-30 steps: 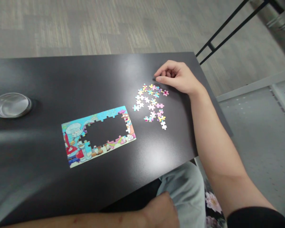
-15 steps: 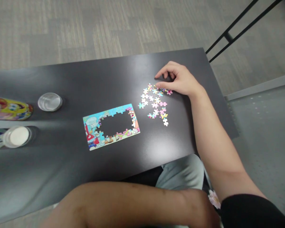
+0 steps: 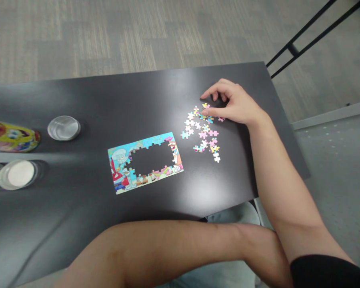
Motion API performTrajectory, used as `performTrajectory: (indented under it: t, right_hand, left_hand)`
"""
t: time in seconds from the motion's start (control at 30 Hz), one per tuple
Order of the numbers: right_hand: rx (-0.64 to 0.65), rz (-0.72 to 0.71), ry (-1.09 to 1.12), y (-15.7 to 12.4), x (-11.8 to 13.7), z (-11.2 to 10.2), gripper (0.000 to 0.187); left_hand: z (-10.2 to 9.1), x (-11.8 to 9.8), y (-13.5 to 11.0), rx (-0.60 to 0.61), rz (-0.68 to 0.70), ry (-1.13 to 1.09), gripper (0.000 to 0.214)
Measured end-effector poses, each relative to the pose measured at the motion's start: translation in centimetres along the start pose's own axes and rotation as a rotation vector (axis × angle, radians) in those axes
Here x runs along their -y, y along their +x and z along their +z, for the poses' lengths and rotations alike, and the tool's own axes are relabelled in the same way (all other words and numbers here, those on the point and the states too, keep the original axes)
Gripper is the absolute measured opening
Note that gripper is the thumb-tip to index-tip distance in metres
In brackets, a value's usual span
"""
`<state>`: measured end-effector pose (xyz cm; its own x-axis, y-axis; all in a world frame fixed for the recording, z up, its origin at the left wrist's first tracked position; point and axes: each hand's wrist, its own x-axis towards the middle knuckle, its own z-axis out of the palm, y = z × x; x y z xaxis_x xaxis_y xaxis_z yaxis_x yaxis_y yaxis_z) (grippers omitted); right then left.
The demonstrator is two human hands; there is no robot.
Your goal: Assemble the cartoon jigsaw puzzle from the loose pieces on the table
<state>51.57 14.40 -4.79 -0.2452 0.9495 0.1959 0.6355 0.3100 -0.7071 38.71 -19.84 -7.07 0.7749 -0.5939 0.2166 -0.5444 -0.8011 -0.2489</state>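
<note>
My right hand (image 3: 235, 102) is over the far right edge of a loose pile of jigsaw pieces (image 3: 203, 128). Its thumb rests on or just above several of them, and the index finger stretches out apart from it. No piece is visibly held. Left of the pile lies a partly assembled jigsaw puzzle (image 3: 121, 158), a cartoon border around a bare dark middle. My left forearm crosses the bottom of the view and passes beneath my right arm, so my left hand is hidden.
Everything lies on a dark table (image 3: 87, 168). At the left stand a clear round container (image 3: 64, 129) and another with a white top (image 3: 19, 175). Beside them is a yellow and pink cartoon-printed tin (image 3: 15, 137). A black metal frame (image 3: 294, 50) rises past the far right corner.
The whole view has shifted slightly. My right thumb has slid a little nearer to me over the pieces, and a yellow piece beyond it shows more fully.
</note>
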Motion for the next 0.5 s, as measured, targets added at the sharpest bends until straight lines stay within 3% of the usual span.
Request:
performTrajectory:
  t: [0.1,0.17,0.2,0.27,0.33,0.4,0.5]
  right_hand:
    - [-0.008,-0.019,-0.018,0.0,-0.1,0.1,0.063]
    - [-0.02,-0.027,-0.019,0.0,0.0,0.2,0.056]
    - [-0.027,-0.03,-0.018,-0.1,0.2,0.3,0.054]
    - [-0.035,-0.035,-0.016,-0.1,0.8,0.5,0.051]
    - [-0.027,-0.042,-0.023,-0.2,1.5,0.9,0.049]
    - [-0.009,-0.048,-0.039,-0.2,2.0,1.2,0.046]
    - [0.008,-0.058,-0.047,-0.3,2.3,1.4,0.04]
  left_hand:
    - [1.4,-0.5,0.5,-0.106,-0.024,-0.106,0.067]
    - [1.6,-0.3,0.9,-0.177,-0.027,-0.025,0.06]
    - [1.5,-0.2,1.2,-0.158,-0.092,0.08,0.06]
    - [1.0,0.0,1.9,-0.004,-0.322,0.325,0.057]
    - [0.2,-0.3,2.5,0.239,-0.572,0.475,0.037]
    - [-0.4,-0.7,2.6,0.421,-0.734,0.46,0.015]
    - [-0.7,-0.6,2.0,0.542,-0.836,0.331,0.013]
